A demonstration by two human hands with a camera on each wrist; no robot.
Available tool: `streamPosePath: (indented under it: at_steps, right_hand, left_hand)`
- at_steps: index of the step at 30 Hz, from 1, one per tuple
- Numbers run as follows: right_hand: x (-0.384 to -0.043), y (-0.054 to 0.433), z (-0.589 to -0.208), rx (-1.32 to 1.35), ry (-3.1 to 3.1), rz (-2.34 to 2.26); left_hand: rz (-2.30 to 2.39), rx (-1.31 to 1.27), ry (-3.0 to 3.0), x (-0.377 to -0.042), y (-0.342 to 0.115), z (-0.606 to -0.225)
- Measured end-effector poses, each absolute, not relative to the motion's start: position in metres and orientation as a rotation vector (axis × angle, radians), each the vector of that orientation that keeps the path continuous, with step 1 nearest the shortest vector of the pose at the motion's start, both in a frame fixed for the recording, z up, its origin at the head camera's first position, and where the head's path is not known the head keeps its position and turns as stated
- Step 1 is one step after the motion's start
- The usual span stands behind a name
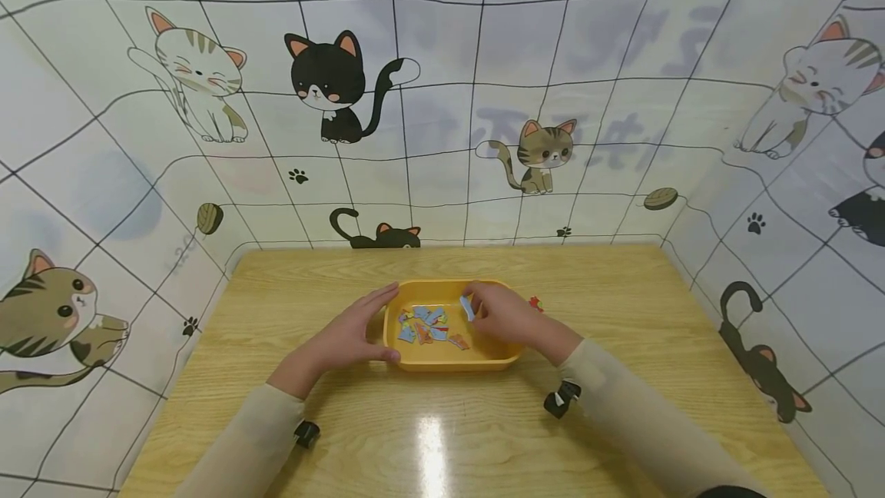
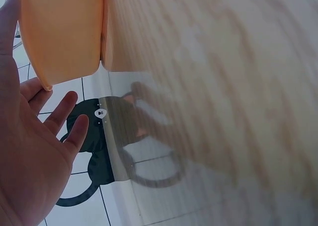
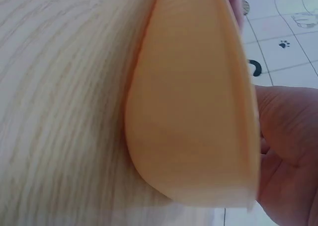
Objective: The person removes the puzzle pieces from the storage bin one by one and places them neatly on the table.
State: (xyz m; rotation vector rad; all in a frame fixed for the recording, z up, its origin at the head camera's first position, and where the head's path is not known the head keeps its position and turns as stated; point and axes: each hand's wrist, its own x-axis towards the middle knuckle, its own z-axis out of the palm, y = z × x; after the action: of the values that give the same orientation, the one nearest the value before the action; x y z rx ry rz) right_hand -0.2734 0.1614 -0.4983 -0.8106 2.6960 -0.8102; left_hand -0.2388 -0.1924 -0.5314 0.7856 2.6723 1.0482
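A yellow plastic tray [image 1: 452, 366] sits on the wooden table, with a cluster of flat puzzle pieces [image 1: 430, 317], mostly blue and orange, in its left half. My left hand [image 1: 350, 335] is spread along the tray's left end, thumb by the near corner and fingertips at the far one. In the left wrist view two fingers [image 2: 77, 131] stand free of the rim. Over the tray's right part, my right hand [image 1: 508, 317] pinches a light blue puzzle piece [image 1: 467, 308]. From the right wrist, the tray's wall [image 3: 189, 102] hides the fingertips.
A small red piece [image 1: 535, 303] lies on the table just beyond the tray's right end, beside my right hand. Behind and along both sides of the wooden table [image 1: 276, 275] hangs a cat-patterned cloth [image 1: 442, 121]. Glare shows on the table's near part.
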Motion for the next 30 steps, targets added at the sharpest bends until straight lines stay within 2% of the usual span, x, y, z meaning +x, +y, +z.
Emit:
streamPosePath:
  at_steps: [10, 30]
  right_hand:
    - [-0.270, 0.186, -0.483, -0.754, 2.623, -1.050]
    - [-0.270, 0.244, -0.466, -0.696, 2.740, -1.088]
  left_hand:
    - [1.065, 0.790, 2.665, -0.239, -0.194, -0.534]
    - [1.053, 0.770, 2.676, -0.239, -0.193, -0.532]
